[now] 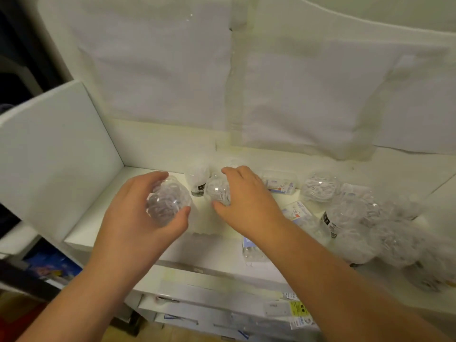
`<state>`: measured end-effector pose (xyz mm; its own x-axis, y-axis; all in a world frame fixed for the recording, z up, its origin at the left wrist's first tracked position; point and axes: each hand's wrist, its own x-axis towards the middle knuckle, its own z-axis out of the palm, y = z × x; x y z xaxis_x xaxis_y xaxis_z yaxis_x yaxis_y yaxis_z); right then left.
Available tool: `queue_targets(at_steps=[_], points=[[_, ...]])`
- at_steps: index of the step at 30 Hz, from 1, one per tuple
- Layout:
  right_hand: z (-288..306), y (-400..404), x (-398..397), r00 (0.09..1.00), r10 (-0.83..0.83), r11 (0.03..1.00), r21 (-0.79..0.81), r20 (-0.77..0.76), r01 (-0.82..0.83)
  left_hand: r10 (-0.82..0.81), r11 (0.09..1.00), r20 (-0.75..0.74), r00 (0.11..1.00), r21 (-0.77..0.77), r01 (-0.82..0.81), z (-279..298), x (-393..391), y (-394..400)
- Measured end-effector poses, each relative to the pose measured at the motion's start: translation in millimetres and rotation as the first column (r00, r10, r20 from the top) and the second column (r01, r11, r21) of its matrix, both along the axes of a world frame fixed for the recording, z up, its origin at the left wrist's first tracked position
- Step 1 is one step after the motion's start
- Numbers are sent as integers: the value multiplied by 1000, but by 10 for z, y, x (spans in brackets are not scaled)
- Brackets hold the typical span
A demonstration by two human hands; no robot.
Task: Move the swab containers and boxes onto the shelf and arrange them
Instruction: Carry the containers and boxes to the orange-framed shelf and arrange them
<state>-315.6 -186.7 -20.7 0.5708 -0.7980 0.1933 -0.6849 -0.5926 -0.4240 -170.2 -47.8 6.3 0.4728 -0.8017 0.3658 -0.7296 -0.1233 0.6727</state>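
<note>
Clear plastic swab container (169, 202) sat in the left hand (138, 218), fingers and thumb curled round it, just above the white shelf (98, 213) near its left divider panel (54, 154). Right hand (246, 203) gripped a second clear container (218, 190) from above, at the shelf surface; contact with the shelf could not be told. Black-labelled container (198, 180) stood just behind, between the two hands. Flat swab boxes (280, 183) lay toward the back right, another round tub (320, 187) beside them. More clear containers (350, 218) were crowded together at the right, blurred. White sheeting (172, 70) hung behind the shelf.
</note>
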Motion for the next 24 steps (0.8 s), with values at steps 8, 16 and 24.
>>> queue_targets(at_steps=[8, 16, 24], points=[[-135, -21, 213, 998, -57, 998, 32, -34, 58, -9, 1000, -27, 1000, 17, 10, -22, 34, 30], [336, 146, -315, 928, -141, 989, 98, 344, 114, -60, 985, 13, 998, -162, 61, 167, -94, -117], [760, 348, -1625, 805, -306, 946, 69, 508, 316, -313, 920, -44, 949, -264, 291, 373, -760, -479]])
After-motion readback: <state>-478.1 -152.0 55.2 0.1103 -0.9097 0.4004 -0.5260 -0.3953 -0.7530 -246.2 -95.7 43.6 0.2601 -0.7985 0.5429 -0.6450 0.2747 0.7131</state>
